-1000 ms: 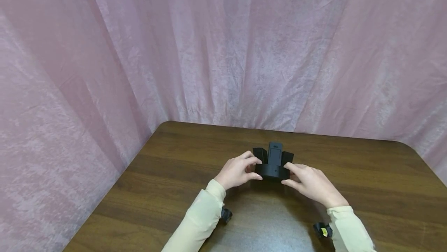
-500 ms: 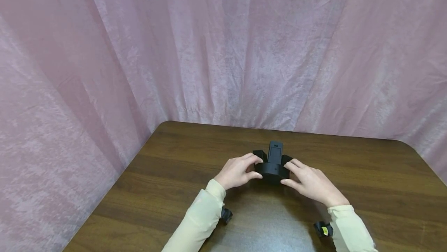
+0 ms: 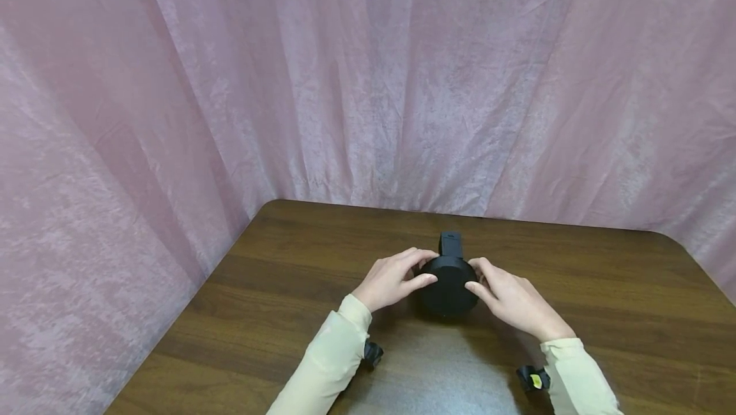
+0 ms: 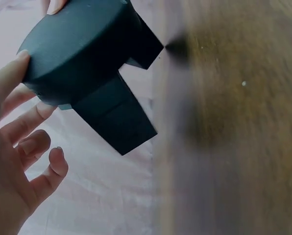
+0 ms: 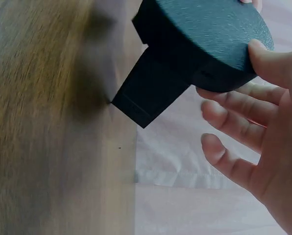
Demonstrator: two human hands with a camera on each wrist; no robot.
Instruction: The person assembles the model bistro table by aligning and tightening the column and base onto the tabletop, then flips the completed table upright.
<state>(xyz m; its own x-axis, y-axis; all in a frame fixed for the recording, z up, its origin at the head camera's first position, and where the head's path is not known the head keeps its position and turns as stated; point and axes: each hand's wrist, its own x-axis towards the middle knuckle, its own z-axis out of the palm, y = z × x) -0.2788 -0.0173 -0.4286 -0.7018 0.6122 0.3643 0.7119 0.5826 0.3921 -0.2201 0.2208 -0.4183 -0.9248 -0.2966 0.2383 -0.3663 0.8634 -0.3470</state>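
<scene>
Both hands hold a black round disc-like object (image 3: pixel 448 290) with flat blocky legs, over the middle of the wooden table. My left hand (image 3: pixel 393 279) grips its left edge, thumb on the smooth face and fingers behind. On the opposite edge, my right hand (image 3: pixel 512 297) pinches it likewise. The face is tilted toward the head camera, and one leg (image 3: pixel 451 244) juts out at the far side. In the left wrist view two legs show, the nearer leg (image 4: pixel 115 115) being wide. The right wrist view shows a leg (image 5: pixel 148 88) whose corner is close to the tabletop; contact cannot be told.
The brown wooden table (image 3: pixel 276 313) has rounded far corners. A pink curtain (image 3: pixel 368 83) hangs behind it and along the left side. Dark wrist-worn devices, one of them the left wrist device (image 3: pixel 372 355), sit below the pale sleeves.
The black round object has tipped so its smooth face now turns toward the head camera. Its side legs have gone from that view. Both thumbs have moved up slightly with it.
</scene>
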